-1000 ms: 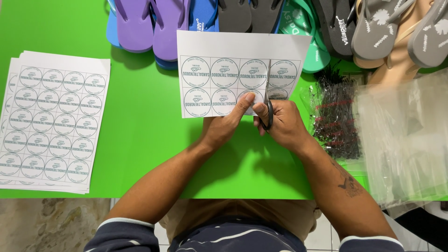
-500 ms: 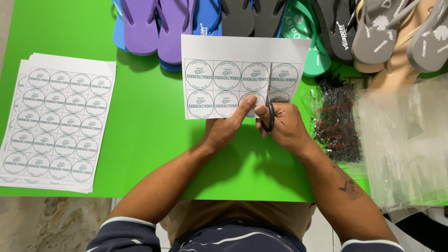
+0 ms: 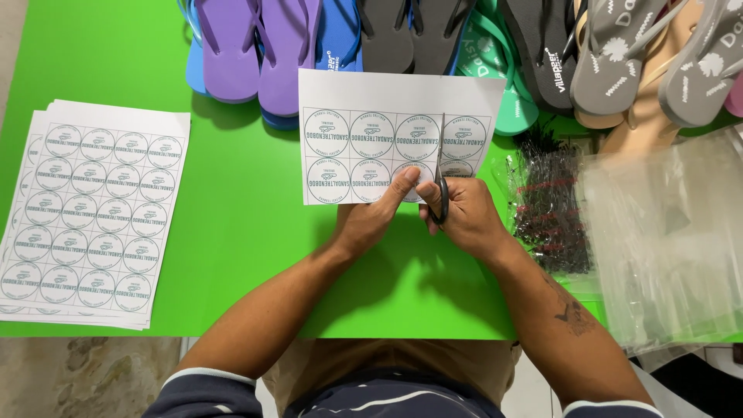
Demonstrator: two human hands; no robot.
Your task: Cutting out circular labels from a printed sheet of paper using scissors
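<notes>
Here, on a bright green desk (image 3: 232, 201), a white sheet of round labels (image 3: 391, 139), lying flat near the far middle, just below a row of flip-flops (image 3: 433, 39). Left hand (image 3: 379, 213) closed in a pinch on the sheet's near edge, thumb stretched up over a label in the bottom row. Right hand (image 3: 463, 215) closed around the handles of small dark scissors (image 3: 439, 174), blades pointing away from the body and running up into the sheet between the third and fourth columns of labels, a slit visible above the tips. Both hands touching or nearly touching each other at the sheet's lower edge. To the left, well apart, a stack of uncut label sheets (image 3: 93, 209) squared near the desk's left side. To the right of the right hand, a pile of small dark fasteners in clear wrap (image 3: 549, 209), and beyond it a heap of clear plastic bags (image 3: 665, 240) overlapping the desk's right edge. Flip-flops in purple, blue, dark grey, green, grey and tan, packed side by side along the far edge.
</notes>
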